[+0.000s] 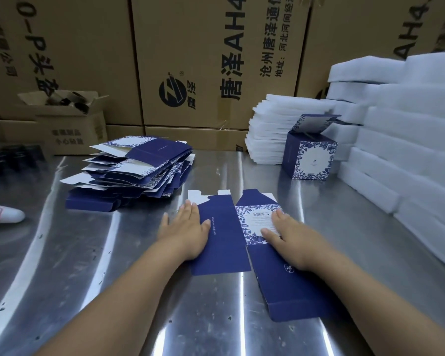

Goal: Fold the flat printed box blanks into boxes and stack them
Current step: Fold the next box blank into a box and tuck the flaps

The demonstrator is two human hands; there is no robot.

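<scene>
Blank [226, 235]: flat on desk [113, 278], pinned under left hand [184, 231] and right hand [287, 237], both spread wide; risk: sliding on slick steel, creasing off-line.

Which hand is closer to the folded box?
Right. The right hand is in front of the folded box; the left hand is farther left, by the blank pile.
</scene>
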